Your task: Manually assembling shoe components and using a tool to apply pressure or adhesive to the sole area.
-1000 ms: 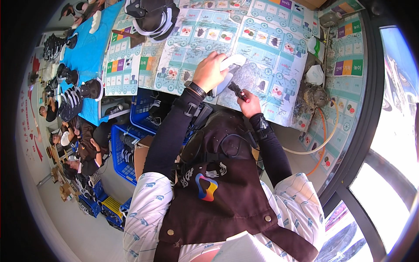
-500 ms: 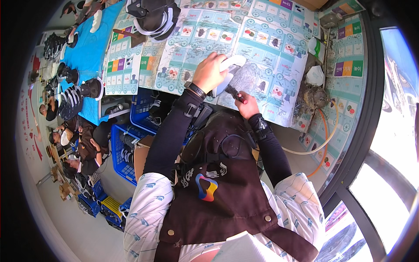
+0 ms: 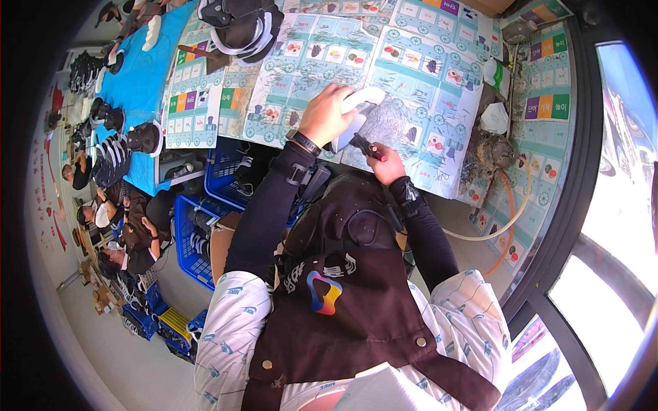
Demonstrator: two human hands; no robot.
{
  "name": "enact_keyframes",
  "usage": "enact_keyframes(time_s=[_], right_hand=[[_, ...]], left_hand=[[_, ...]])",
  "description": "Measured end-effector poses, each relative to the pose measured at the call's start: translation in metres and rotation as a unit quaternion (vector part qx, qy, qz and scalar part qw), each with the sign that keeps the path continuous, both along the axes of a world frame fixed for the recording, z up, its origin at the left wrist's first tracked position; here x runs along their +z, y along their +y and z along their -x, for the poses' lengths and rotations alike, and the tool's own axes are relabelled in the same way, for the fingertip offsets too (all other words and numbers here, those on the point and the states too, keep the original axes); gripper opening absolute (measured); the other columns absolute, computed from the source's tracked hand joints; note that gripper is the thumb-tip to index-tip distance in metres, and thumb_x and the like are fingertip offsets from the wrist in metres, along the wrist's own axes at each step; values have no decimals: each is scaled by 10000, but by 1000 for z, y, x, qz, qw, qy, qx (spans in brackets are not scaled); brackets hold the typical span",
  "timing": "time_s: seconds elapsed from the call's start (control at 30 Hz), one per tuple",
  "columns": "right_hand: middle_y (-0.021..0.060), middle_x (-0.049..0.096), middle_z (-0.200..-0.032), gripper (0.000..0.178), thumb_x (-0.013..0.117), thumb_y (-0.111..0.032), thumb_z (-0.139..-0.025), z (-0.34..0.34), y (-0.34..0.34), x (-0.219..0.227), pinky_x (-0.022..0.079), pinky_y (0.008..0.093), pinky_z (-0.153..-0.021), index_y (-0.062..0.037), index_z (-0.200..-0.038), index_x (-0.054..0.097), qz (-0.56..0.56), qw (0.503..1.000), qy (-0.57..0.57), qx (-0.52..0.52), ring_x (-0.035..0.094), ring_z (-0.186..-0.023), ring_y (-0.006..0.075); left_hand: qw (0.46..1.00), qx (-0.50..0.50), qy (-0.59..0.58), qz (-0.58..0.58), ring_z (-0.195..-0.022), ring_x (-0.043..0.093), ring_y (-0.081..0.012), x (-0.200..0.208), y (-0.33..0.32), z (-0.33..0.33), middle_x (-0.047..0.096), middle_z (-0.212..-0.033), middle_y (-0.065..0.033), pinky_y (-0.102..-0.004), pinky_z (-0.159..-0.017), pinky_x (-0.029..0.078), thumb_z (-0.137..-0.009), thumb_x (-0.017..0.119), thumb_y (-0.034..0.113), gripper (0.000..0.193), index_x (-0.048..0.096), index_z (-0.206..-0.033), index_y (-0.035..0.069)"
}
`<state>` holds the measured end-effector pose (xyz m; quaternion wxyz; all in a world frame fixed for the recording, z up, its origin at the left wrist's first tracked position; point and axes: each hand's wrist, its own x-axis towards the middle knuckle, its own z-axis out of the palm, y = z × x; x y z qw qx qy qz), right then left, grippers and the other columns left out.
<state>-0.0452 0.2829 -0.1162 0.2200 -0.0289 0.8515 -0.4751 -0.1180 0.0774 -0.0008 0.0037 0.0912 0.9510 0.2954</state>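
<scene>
Over the printed sheets on the work table [image 3: 411, 96], my left hand [image 3: 327, 118] grips a white shoe sole [image 3: 365, 97] by its outer side. Its grey-white inner face tilts toward my right. My right hand [image 3: 388, 166] is closed round the dark red handle of a small brush [image 3: 363, 145]. The dark brush head is beside the lower end of the sole; whether they touch I cannot tell. Beneath both hands the sheet carries a grey, smeared patch [image 3: 394, 122].
Black shoes with white soles [image 3: 250, 38] stand at the far side. Left are a blue-covered table [image 3: 140, 82] with shoes, blue baskets [image 3: 184, 236] and several seated people. Right are a grimy round container [image 3: 498, 152], a white cup-like item [image 3: 494, 119] and hoses [image 3: 528, 202].
My left hand and the sole have shifted slightly to the left. My right hand and the brush have moved a little left too, staying beside the sole.
</scene>
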Motion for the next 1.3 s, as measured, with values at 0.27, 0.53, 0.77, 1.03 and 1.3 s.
enact_keyframes(time_s=[0.27, 0.53, 0.77, 1.03, 1.3], right_hand=[[291, 676, -838, 280, 628, -227, -805, -2, 0, 3, 534, 534, -780, -49, -1011, 691, 0, 1000, -1, -6, 668, -854, 491], [286, 672, -818, 245, 630, -216, -802, -3, 6, 6, 533, 537, -774, -34, -961, 669, -12, 999, 18, -29, 670, -848, 484], [289, 687, -892, 323, 631, -219, -816, 3, -22, -1, 528, 530, -823, -43, -1076, 710, 54, 997, 10, 50, 668, -931, 487], [21, 578, -609, 52, 648, -55, -785, -8, 16, -77, 402, 311, -450, -63, -777, 597, 207, 969, -108, -77, 521, -471, 144], [30, 662, -772, 201, 706, -132, -668, -9, -8, -9, 421, 313, -437, -55, -853, 690, 164, 970, -174, 32, 605, -627, 180]], left_hand=[[1000, -1, 7, -14, -949, 650, -391, -2, -6, -8, 639, -1030, -142, -455, -814, 527, -844, 769, 179, 345, 650, -1135, 40], [999, -12, -11, -39, -918, 644, -387, -1, -7, -17, 619, -959, -146, -455, -789, 520, -860, 786, 263, 306, 656, -1046, 57], [999, 34, -14, -31, -822, 664, -337, 30, -36, -35, 646, -919, -139, -422, -731, 518, -864, 813, 280, 317, 680, -1026, 41], [996, -25, 11, -86, -892, 616, -342, -29, -17, -42, 580, -930, -125, -471, -732, 495, -743, 825, 324, 358, 641, -961, 108], [997, 0, -23, -76, -947, 646, -345, -8, -30, -73, 588, -1012, -119, -469, -774, 510, -772, 821, 339, 443, 631, -1093, 100]])
